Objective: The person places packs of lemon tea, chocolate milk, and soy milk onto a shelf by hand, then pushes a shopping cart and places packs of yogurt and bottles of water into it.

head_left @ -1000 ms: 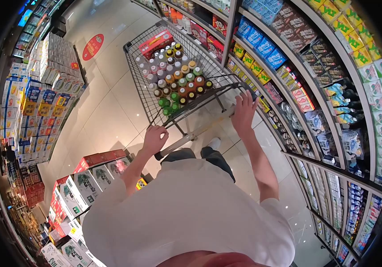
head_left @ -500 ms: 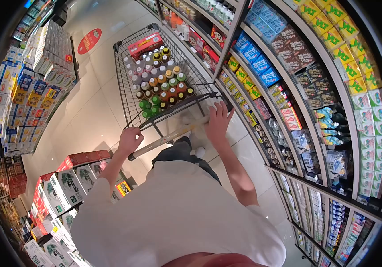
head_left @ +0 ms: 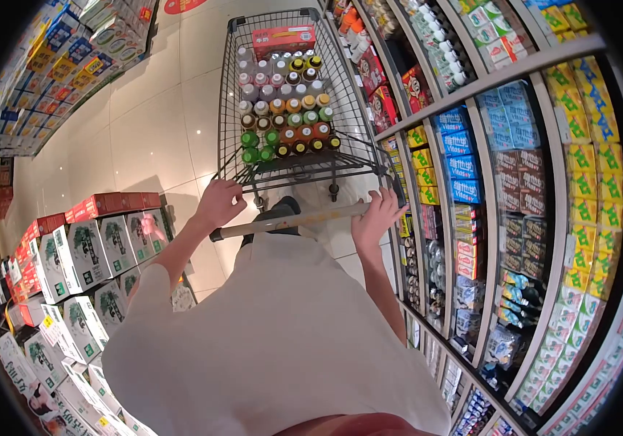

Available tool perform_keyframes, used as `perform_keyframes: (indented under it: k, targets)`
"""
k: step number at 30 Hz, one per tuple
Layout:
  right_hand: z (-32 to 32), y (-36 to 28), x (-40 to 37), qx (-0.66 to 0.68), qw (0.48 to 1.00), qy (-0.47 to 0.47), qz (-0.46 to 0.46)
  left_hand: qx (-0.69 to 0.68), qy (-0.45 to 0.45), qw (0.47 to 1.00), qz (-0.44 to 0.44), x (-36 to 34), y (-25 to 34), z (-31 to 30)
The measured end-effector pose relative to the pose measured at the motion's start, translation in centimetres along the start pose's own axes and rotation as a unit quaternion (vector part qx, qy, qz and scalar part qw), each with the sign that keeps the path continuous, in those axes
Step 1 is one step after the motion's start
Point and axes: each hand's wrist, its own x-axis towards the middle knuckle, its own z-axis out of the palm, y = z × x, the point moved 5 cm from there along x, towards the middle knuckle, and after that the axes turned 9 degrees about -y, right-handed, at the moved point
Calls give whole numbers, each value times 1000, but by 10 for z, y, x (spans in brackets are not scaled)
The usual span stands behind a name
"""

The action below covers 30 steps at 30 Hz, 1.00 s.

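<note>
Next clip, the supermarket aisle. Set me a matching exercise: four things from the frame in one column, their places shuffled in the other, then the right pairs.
Things
1. red box
2. green bottles
3. white cartons
4. right hand

Places
A. on the right end of the cart handle
B. at the far end of the cart
C. stacked at the person's left
D. in the cart's near left corner

Pairs: 1-B, 2-D, 3-C, 4-A

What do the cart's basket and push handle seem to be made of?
Shopping cart basket: thin dark rods in an open grid, likely coated metal wire. Push handle: smooth pale round bar, dark end cap, probably plastic over metal.
</note>
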Motion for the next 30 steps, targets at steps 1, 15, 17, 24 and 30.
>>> perform_keyframes:
  k: [1, 15, 17, 24, 30]
  targets:
    - [1, 1, 5, -11, 1000, -17, -2, -3, 2, 1000, -1, 3, -2, -2]
    - [4, -30, 102, -110, 932, -311, -150, -26, 4, 999, -30, 45, -35, -35]
    - [18, -29, 115, -122, 910, -371, -139, -28, 8, 999, -28, 50, -38, -39]
    - [29, -33, 158, -150, 894, -387, -168, -50, 47, 997, -28, 73, -50, -51]
    - [42, -30, 191, -163, 880, -416, -159, -48, 81, 995, -19, 95, -54, -64]
